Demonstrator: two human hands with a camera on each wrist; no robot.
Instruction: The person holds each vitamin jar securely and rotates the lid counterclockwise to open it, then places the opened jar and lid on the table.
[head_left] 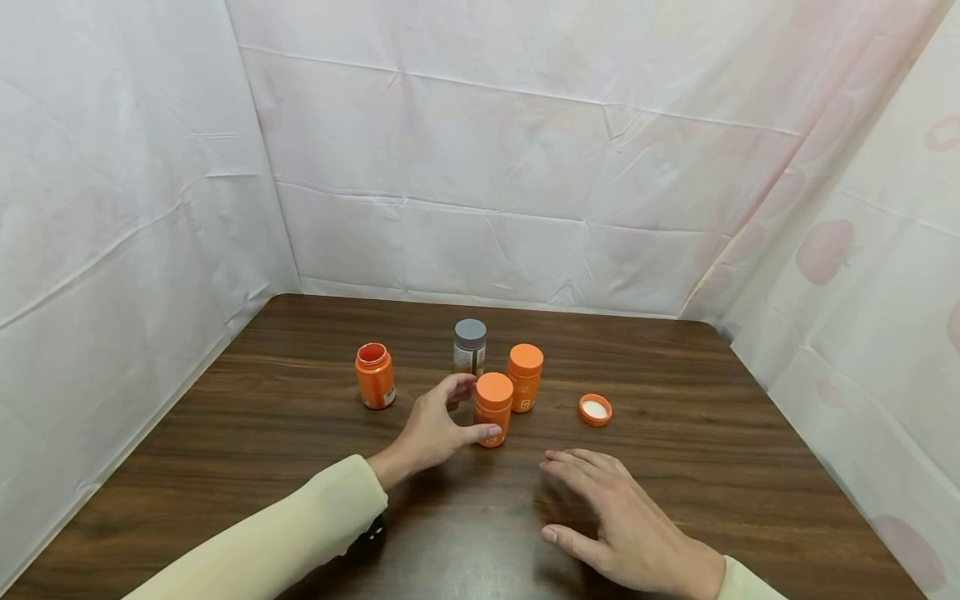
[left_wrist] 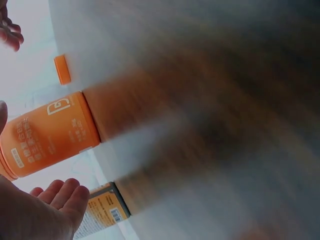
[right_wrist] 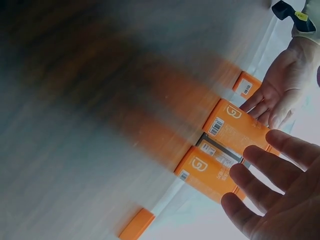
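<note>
"Orange, capped jar (head_left: 492, 403): one piece, upright on the dark wood-grain table (head_left: 712, 433), just below the centre of the head frame. What attends it?"

"Left hand (head_left: 429, 427): thumb before the capped jar, fingers behind, set wide around its sides. Left wrist view shows a gap between fingertips and jar; whether the thumb touches it, I cannot tell."

"And the right hand (head_left: 626, 525)?"

"Lower right of the head frame; fingers extended, thumb well apart from them, holding nothing."

"Neighbouring pieces?"

"Second orange jar (head_left: 525, 382), lidded, behind the first and to its right. Grey-lidded jar (head_left: 470, 348), labelled, behind the first, partly hidden. Uncapped orange jar (head_left: 375, 380), upright, left of centre, mouth showing. Orange lid (head_left: 596, 410), white-lined, lying upturned to the right of the group."

"Surroundings?"

"White curtain (head_left: 480, 167), faintly printed in pink, across the upper frame; pale sleeves (head_left: 300, 521), two, entering from the lower edge."
</note>
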